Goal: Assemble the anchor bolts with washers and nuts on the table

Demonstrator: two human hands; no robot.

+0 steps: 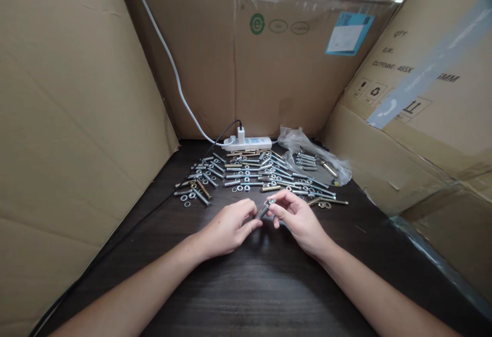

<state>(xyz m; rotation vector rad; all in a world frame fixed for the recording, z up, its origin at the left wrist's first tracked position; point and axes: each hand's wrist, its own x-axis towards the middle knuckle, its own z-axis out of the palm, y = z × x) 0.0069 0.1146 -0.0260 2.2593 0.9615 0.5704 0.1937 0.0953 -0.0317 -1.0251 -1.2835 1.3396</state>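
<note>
While loose bolts [202,197], washers [192,195] and nuts [247,189] lay in rough rows across the dark table [246,285], I had one steel bolt [264,211] between the hands, on the near side of the spread! Left hand [230,226]: thumb and fingers pinching the lower end. Right hand [302,219]: thumb and fingertips pinched at the nut-like upper end [271,202]. Working that end seemed the step in hand; the next move, I judged, called for a firm left pinch and a light right-hand touch.
</note>
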